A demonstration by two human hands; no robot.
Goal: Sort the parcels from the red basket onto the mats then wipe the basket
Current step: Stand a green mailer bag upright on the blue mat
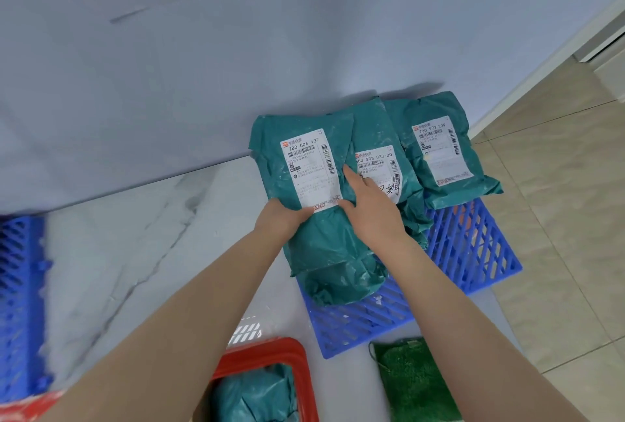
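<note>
Both hands are on the teal parcel at the blue mat's left edge. The left hand pinches its bottom and the right hand grips its side. Two placed parcels lie alongside. The red basket holds another parcel. The green cloth lies unused, so wiping looks not yet begun.

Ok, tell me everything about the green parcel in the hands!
The parcel is a teal-green plastic bag, wrinkled and scuffed white, with a white label showing barcodes and 780 C06 127. It is over the blue mat, partly covering the next parcel. The left hand grips its left edge and the right hand holds its right edge.
</note>
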